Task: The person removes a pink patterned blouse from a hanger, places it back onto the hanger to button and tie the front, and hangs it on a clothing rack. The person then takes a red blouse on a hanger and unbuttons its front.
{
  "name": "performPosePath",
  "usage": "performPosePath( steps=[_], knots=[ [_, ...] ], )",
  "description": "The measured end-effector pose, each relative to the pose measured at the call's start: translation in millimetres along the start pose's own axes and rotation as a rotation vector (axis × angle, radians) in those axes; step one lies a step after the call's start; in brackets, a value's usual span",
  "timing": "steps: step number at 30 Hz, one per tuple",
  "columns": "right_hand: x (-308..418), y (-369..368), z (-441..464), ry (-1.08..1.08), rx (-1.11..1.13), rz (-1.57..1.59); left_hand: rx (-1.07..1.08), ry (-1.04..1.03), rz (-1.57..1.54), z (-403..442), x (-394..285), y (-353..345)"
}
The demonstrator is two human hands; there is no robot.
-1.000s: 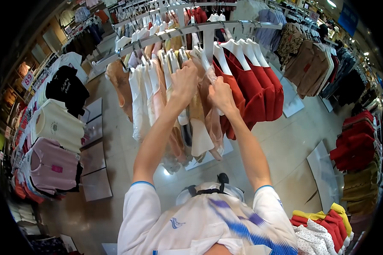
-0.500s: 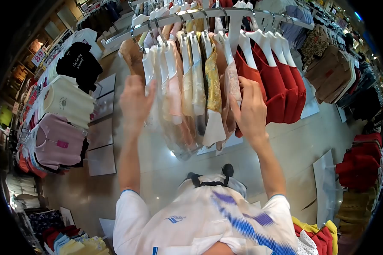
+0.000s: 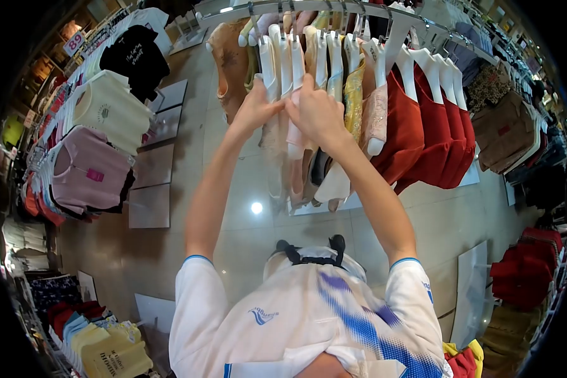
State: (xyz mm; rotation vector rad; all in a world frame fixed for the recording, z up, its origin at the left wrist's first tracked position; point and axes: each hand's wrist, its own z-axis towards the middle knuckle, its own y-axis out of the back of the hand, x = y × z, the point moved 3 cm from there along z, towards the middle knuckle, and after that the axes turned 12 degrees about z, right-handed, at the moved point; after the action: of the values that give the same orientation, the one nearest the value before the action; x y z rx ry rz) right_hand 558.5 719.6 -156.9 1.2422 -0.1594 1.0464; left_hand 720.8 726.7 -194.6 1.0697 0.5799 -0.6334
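Pale garments on white hangers hang in a row from a metal rail (image 3: 359, 9) in front of me. My left hand (image 3: 256, 108) is closed at the shoulder of a pale blouse (image 3: 271, 142) at the left of the bunch. Right beside it, my right hand (image 3: 316, 112) grips the shoulder of a light pink blouse (image 3: 294, 135), its thumb pointing toward the left hand. Its far fingers are partly hidden among the cloth. Just to the right hang a yellow patterned garment (image 3: 353, 104) and a pink lace one (image 3: 377, 113).
Red garments (image 3: 400, 129) fill the rail's right part; a tan garment (image 3: 229, 63) hangs at its left. A lilac top (image 3: 88, 164) and a black T-shirt (image 3: 134, 60) face out from the left rack. Brown clothes (image 3: 501, 129) hang at the right. The tiled floor (image 3: 246, 217) lies below.
My hands, apart on either side of the pale garments before, have come together at the left part of the bunch. The right hand has moved left off the pink lace garment.
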Motion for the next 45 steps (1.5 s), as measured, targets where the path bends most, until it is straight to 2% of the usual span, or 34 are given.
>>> performPosePath(
  steps=[5, 7, 10, 14, 16, 18, 23, 24, 26, 28, 30, 31, 33, 35, 37, 38, 40, 45],
  knots=[
    [-10, 6, 1, 0.01, -0.036, -0.045, 0.035, 0.096, -0.007, -2, -9, 0],
    [-11, 14, -1, 0.054, -0.137, -0.078, -0.009, 0.121, 0.044, -9, -18, 8],
    [-20, 27, 1, 0.068, -0.165, -0.083, -0.058, 0.117, -0.013, -11, -9, 11],
    [-25, 30, 2, 0.098, -0.082, -0.09, -0.061, 0.071, 0.023, -9, -4, 13],
    [-23, 32, 0, 0.096, -0.063, -0.106, 0.033, 0.125, 0.006, -10, -6, 15],
    [-20, 32, -3, 0.094, -0.046, -0.119, 0.039, 0.106, 0.018, -10, -8, 16],
    [-6, 35, -14, -0.022, 0.028, -0.172, 0.007, 0.051, 0.034, -9, -8, 15],
    [-8, 34, -17, 0.018, -0.015, -0.177, 0.016, 0.029, 0.028, -9, -12, 15],
    [-2, 39, -27, 0.072, -0.081, -0.133, 0.051, 0.187, -0.009, -10, -12, 15],
    [6, 52, -46, 0.043, -0.093, -0.128, 0.015, 0.172, -0.045, -8, -6, 13],
    [5, 66, -71, 0.252, -0.271, -0.022, -0.029, 0.167, -0.08, -12, 2, 10],
    [-5, 77, -83, 0.265, -0.339, -0.015, -0.075, 0.165, -0.084, -18, 4, 11],
    [-37, 96, -97, 0.134, -0.451, -0.047, -0.129, 0.161, -0.09, -32, 4, 14],
    [-65, 105, -105, 0.098, -0.51, -0.08, -0.009, 0.129, 0.088, -48, -4, 15],
    [-84, 102, -107, -0.101, -0.416, -0.051, 0.059, 0.131, 0.133, -54, -11, 13],
    [-87, 100, -107, -0.104, -0.417, -0.046, 0.126, 0.132, 0.178, -55, -13, 12],
    [-94, 92, -101, -0.233, -0.206, 0.027, 0.09, 0.101, 0.19, -54, -11, 10],
    [-96, 96, -100, -0.227, -0.279, -0.029, 0.023, 0.098, 0.138, -59, -8, 11]
  ],
)
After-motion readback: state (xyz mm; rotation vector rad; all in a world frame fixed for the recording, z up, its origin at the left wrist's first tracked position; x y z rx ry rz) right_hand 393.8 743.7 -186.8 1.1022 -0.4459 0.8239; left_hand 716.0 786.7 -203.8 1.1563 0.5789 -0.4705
